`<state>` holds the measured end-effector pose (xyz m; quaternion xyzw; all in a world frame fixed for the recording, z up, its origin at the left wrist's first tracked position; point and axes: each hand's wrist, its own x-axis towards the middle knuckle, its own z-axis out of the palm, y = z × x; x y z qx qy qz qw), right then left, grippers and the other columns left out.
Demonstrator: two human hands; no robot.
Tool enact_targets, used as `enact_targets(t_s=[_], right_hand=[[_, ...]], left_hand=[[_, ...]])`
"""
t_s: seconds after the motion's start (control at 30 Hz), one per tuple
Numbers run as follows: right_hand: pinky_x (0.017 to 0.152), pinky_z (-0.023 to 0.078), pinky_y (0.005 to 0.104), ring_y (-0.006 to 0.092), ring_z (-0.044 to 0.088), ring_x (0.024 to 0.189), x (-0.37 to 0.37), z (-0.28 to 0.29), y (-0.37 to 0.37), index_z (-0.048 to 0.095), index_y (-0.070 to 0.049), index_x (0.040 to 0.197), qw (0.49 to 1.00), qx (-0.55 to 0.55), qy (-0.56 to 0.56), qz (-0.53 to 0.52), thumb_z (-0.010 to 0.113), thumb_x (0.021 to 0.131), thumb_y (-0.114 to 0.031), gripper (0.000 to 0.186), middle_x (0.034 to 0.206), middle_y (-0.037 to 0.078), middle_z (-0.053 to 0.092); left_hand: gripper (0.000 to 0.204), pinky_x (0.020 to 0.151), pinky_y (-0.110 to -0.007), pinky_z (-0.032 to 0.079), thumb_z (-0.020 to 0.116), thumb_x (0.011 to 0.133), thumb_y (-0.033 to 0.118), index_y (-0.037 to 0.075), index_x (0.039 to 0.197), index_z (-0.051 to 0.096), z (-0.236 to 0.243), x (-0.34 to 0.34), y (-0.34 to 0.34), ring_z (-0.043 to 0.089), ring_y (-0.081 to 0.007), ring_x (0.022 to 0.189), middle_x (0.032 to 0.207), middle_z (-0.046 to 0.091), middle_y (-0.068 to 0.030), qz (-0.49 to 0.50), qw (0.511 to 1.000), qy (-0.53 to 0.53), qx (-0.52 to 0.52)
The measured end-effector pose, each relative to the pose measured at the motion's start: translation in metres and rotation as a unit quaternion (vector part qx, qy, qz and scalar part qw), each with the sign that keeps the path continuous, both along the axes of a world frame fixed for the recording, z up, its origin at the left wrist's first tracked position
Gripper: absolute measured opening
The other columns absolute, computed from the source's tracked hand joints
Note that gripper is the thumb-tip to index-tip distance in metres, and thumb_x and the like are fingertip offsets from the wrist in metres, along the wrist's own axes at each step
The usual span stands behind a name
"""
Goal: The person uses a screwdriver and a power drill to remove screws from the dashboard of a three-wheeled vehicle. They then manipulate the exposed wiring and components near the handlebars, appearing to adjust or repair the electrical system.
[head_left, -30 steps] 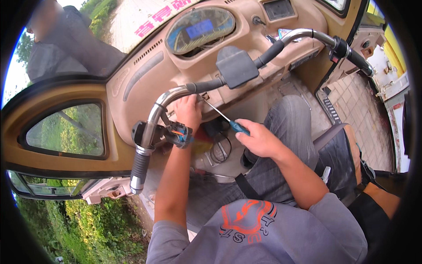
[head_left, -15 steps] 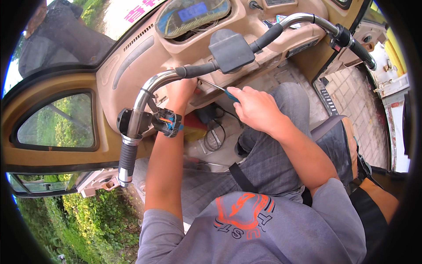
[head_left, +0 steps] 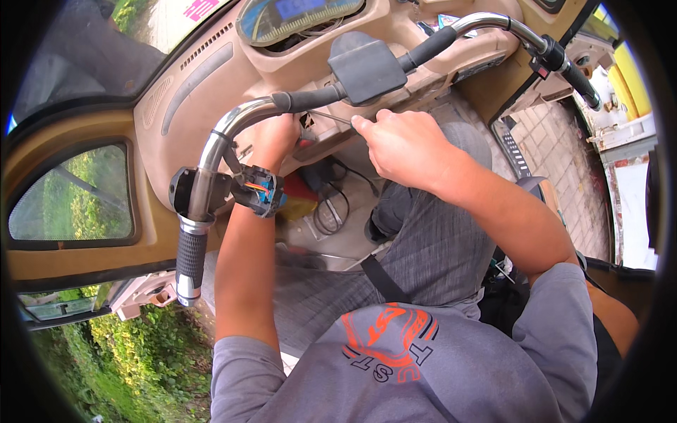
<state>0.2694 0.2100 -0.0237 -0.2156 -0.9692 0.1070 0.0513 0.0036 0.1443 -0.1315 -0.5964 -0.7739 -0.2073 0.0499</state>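
My right hand [head_left: 412, 146] is closed round the handle of a screwdriver, most of which the fist hides. The screwdriver's thin metal shaft [head_left: 330, 116] points left toward the beige dashboard [head_left: 250, 79], just below the handlebar [head_left: 243, 116]. At the dashboard under the bar is my left hand [head_left: 277, 135]; its fingers are hidden, so what they hold cannot be seen. An opened black switch housing [head_left: 262, 192] with coloured wires and blue parts hangs from the left side of the bar, over my left forearm.
A black box [head_left: 368, 67] sits mid-handlebar, below the display panel [head_left: 300, 15]. The left grip [head_left: 190, 259] and right grip [head_left: 580, 86] stick out toward me. A black cable [head_left: 331, 211] lies coiled on the floor beyond my legs. At right, the open side shows paving [head_left: 557, 155].
My right hand has shifted and turned, with its elbow farther out to the right; the screwdriver's teal handle is now covered. The whole view has shifted slightly, moving the dashboard up and left.
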Motion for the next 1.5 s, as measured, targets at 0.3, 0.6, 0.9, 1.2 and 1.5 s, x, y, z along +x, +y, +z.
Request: enact_targets(t_s=[0.3,0.6,0.9,1.2,1.5], right_hand=[[0.066,0.056,0.0444,0.0346,0.072,0.076,-0.041,0.049,-0.003,0.065,0.003,0.103,0.993,-0.038,-0.112,0.029,0.057,0.083,-0.006,0.023,0.082,0.019,0.072],[0.058,0.057,0.0456,0.0361,0.065,0.066,0.010,-0.121,-0.053,0.051,-0.010,0.139,0.981,-0.042,0.148,-0.115,0.061,0.091,-0.017,0.049,0.093,0.014,0.059],[0.063,0.057,0.0469,0.0359,0.068,0.071,0.007,-0.124,-0.057,0.049,-0.010,0.140,0.978,-0.073,0.156,-0.116,0.060,0.092,-0.021,0.050,0.095,0.016,0.059],[0.077,0.055,0.0547,0.0460,0.067,0.082,-0.018,-0.127,-0.063,0.044,-0.010,0.143,0.944,-0.190,0.189,-0.191,0.053,0.096,-0.022,0.049,0.104,0.023,0.062],[0.086,0.053,0.0499,0.0446,0.066,0.096,-0.001,-0.064,-0.031,0.058,0.000,0.127,0.926,-0.307,0.164,-0.148,0.056,0.091,-0.018,0.040,0.099,0.027,0.069]], left_hand=[[0.017,0.080,-0.052,0.050,0.060,0.083,0.005,-0.003,0.096,0.068,-0.020,-0.007,0.006,0.064,-0.0442,0.089,0.092,0.067,-0.0257,-0.007,0.999,0.018,0.049],[0.025,0.082,-0.050,0.051,0.066,0.088,0.018,0.003,0.107,0.066,-0.015,-0.009,0.006,0.066,-0.0436,0.091,0.097,0.068,-0.0230,0.005,1.000,0.026,0.017],[0.027,0.082,-0.048,0.052,0.066,0.090,0.022,0.001,0.108,0.065,-0.012,-0.016,0.008,0.066,-0.0432,0.094,0.099,0.068,-0.0242,0.001,1.000,-0.018,0.005],[0.028,0.084,-0.047,0.051,0.068,0.088,0.022,0.002,0.108,0.066,0.004,-0.002,0.010,0.067,-0.0407,0.094,0.097,0.070,-0.0221,0.018,1.000,-0.013,-0.020],[0.047,0.097,-0.043,0.047,0.070,0.087,0.015,0.008,0.132,0.061,0.000,-0.008,0.008,0.064,-0.0363,0.111,0.117,0.068,-0.0180,0.015,1.000,-0.012,-0.009]])
